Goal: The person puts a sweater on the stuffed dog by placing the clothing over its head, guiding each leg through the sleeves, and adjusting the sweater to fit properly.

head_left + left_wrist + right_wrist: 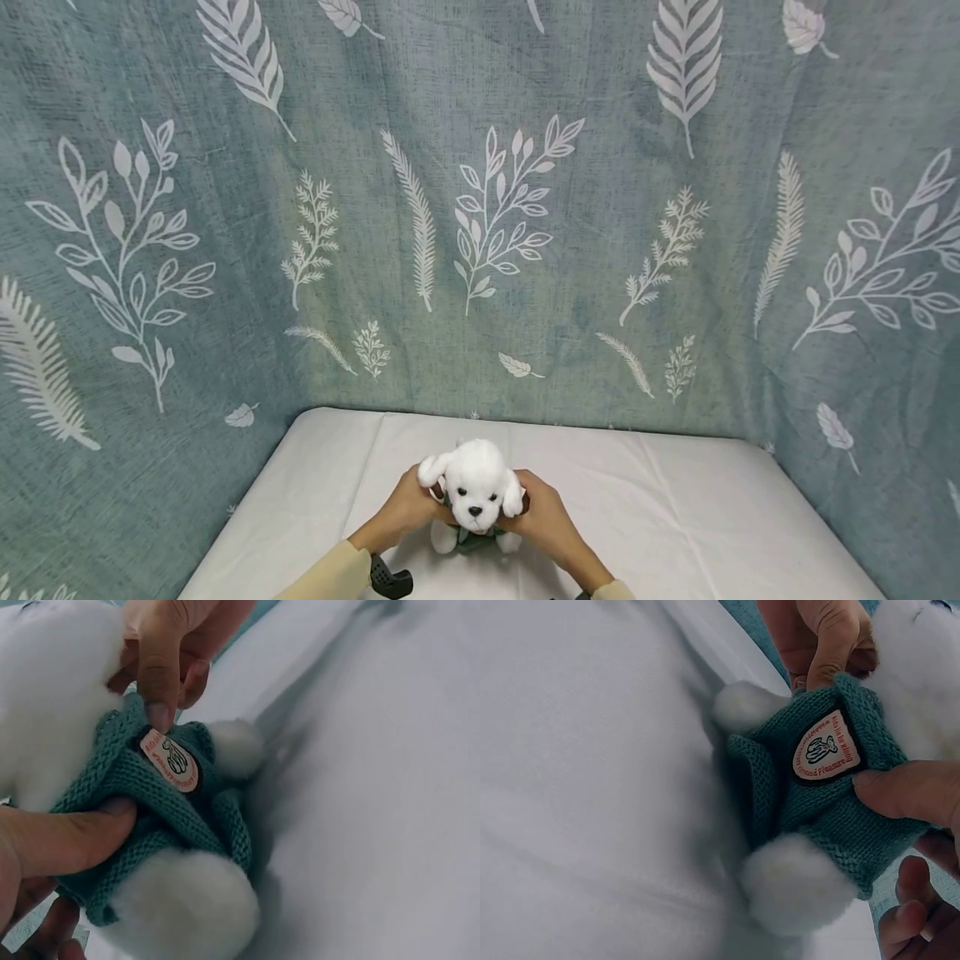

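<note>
A white plush dog (477, 479) faces the head camera, near the front of a white-covered surface. It wears a teal knitted sweater (154, 799) with a shield-shaped patch (827, 748) on the chest. My left hand (411, 502) grips the dog at one side, its thumb pressed on the knit. On the other side my right hand (542, 514) holds it likewise, thumb tip at the edge of the patch. Both wrist views show white fluffy paws below the sweater. The fingers behind the dog are partly hidden.
The surface (675, 517) has a white cloth cover with faint creases. Blue-green curtains (555, 275) printed with white leaves stand behind it and along both sides. A dark strap device (390, 577) sits at the left wrist, by a beige sleeve (330, 575).
</note>
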Demonstrator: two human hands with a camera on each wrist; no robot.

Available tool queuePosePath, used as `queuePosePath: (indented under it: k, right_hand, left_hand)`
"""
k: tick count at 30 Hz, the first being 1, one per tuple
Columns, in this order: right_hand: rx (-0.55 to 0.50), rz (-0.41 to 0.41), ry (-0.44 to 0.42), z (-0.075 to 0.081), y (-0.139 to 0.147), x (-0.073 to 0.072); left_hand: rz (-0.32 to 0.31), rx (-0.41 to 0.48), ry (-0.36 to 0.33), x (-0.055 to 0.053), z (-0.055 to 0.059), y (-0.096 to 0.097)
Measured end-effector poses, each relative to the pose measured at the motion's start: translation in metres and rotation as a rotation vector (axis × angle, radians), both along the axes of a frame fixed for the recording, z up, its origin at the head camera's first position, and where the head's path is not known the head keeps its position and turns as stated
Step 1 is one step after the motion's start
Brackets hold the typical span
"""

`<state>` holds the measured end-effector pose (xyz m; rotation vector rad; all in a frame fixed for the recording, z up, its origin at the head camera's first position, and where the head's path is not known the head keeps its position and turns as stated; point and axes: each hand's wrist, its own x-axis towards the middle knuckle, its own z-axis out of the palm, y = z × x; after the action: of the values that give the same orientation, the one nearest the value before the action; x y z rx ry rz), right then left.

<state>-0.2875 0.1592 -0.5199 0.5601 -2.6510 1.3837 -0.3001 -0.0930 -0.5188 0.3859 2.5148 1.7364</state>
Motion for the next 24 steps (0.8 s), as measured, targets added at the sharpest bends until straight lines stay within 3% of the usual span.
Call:
queuePosePath:
  k: [4,11,14,21,24]
  right_hand:
    - [-0.014,0.010,-0.048,0.001,0.001,0.001]
    - [-0.027,0.073,-0.145,0.009,0.006,0.003]
    - [-0.022,0.098,-0.170,0.010,0.009,0.004]
    - [0.009,0.084,-0.192,0.008,0.017,0.006]
    - [0.034,0.086,-0.194,0.008,0.019,0.005]
  left_hand:
    - [-0.032,-0.035,0.037,0.000,0.002,-0.002]
    - [-0.185,-0.018,-0.022,-0.002,0.024,-0.017]
    - [-0.171,-0.038,-0.025,-0.005,0.038,-0.024]
    - [-0.065,-0.100,0.023,-0.018,0.078,-0.031]
    - [-0.030,-0.137,0.077,-0.017,0.094,-0.028]
